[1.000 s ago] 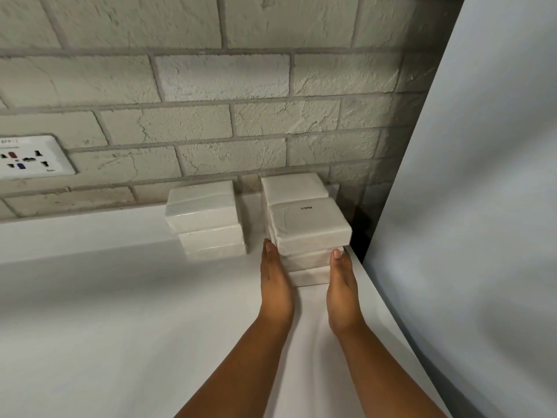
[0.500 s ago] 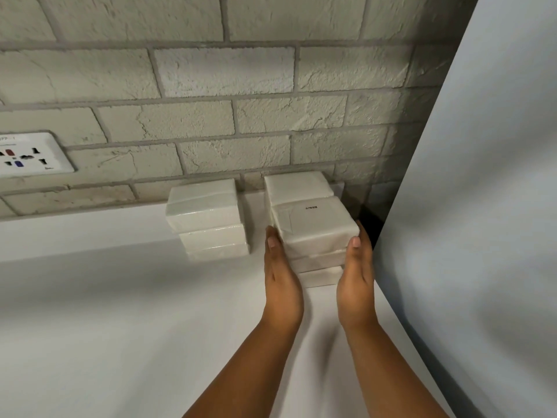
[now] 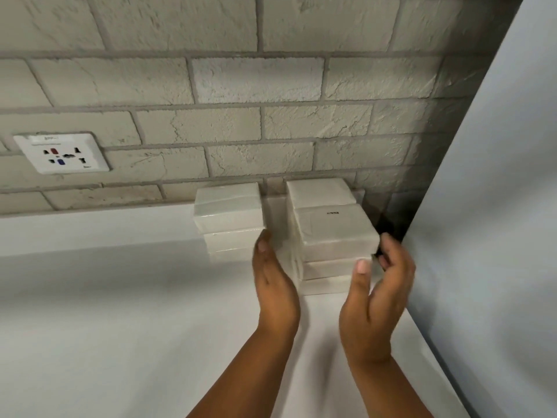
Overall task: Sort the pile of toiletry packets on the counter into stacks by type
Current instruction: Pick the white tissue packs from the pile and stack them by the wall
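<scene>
Both hands have pulled back from the front stack (image 3: 334,236) by the wall socket's far side, my left hand (image 3: 272,285) and right hand (image 3: 376,294) loose with nothing in their grip, so I should nudge its sides gently straight.

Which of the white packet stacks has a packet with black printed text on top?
The front right stack, between the two hands; its top packet bears a small black print. The left stack and rear stack show plain tops.
</scene>
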`<action>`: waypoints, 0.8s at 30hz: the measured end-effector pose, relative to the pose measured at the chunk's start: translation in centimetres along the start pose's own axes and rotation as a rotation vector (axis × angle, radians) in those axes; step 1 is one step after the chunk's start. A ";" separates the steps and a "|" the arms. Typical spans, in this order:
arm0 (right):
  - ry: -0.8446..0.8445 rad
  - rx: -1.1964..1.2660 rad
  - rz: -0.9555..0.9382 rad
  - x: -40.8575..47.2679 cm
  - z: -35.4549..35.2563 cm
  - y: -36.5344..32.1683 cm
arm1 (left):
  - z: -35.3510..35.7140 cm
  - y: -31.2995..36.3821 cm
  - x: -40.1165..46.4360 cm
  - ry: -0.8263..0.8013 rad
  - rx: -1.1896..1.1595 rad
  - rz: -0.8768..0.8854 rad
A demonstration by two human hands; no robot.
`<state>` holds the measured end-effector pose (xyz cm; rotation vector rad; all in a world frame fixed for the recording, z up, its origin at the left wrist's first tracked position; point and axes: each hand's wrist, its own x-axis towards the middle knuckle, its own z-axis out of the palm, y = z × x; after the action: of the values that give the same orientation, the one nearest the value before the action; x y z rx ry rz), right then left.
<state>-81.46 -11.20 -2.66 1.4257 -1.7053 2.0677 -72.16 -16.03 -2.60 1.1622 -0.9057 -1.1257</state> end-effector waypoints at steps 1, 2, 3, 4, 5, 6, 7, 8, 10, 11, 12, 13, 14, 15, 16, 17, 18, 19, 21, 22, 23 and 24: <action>-0.070 0.043 -0.071 -1.0 0.3 -1.5 | -1.2 0.0 0.3 0.093 0.017 0.042; -0.181 0.104 -0.101 -2.2 1.1 -2.8 | -2.7 0.0 0.8 0.185 0.026 0.062; -0.299 0.156 -0.088 -3.5 2.2 -3.5 | -4.2 -0.2 1.7 0.269 0.034 0.050; -0.398 0.180 -0.033 -4.8 3.7 -3.8 | -5.6 -0.3 2.6 0.330 0.037 0.015; -0.470 0.186 0.054 -5.8 5.2 -3.9 | -7.0 -0.3 3.8 0.368 0.029 -0.038; -0.515 0.196 0.168 -6.5 6.6 -3.6 | -8.1 -0.2 4.9 0.380 0.003 -0.100; -0.535 0.217 0.297 -7.0 8.1 -3.2 | -9.1 0.1 6.2 0.376 -0.022 -0.156; -0.535 0.240 0.425 -7.0 9.5 -2.8 | -9.9 0.6 7.3 0.354 -0.043 -0.201; -0.513 0.255 0.631 -6.3 11.8 -2.2 | -11.0 1.6 9.1 0.255 -0.050 -0.255; -0.481 0.255 0.687 -5.7 12.8 -2.1 | -11.3 2.1 9.8 0.185 -0.046 -0.279; -0.431 0.254 0.723 -4.9 13.7 -2.2 | -11.7 2.2 10.6 0.118 -0.029 -0.299; -0.368 0.256 0.759 -4.1 14.6 -2.4 | -12.0 2.4 11.4 0.053 -0.015 -0.317; -0.309 0.257 0.798 -3.1 15.4 -2.5 | -12.2 2.6 12.2 -0.002 -0.001 -0.338; -0.278 0.265 0.832 -2.3 15.9 -2.7 | -12.2 2.9 12.8 -0.071 0.012 -0.366; -0.282 0.271 0.865 -1.5 16.3 -2.8 | -12.2 3.0 13.3 -0.130 0.020 -0.384; -0.301 0.284 0.893 -0.9 16.6 -2.8 | -12.1 3.0 13.7 -0.191 0.030 -0.400; -0.307 0.308 0.915 -0.4 16.9 -2.7 | -11.9 3.1 14.0 -0.233 0.036 -0.397; -0.296 0.347 0.946 0.0 17.2 -2.7 | -11.6 3.3 14.1 -0.274 0.050 -0.371; -0.273 0.418 1.017 0.4 17.3 -3.0 | -10.8 3.3 14.2 -0.346 0.034 -0.353; -0.271 0.426 1.031 0.5 17.4 -2.9 | -10.6 3.1 14.2 -0.366 0.026 -0.352; -0.267 0.426 1.036 0.5 17.5 -2.8 | -10.5 3.0 14.2 -0.370 0.026 -0.340; -0.270 0.425 1.037 0.5 17.4 -2.8 | -10.5 3.0 14.3 -0.357 0.035 -0.329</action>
<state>-69.99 -24.59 -1.56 0.9899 -2.6167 2.9777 -58.41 -27.52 -1.97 1.1863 -1.0301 -1.6277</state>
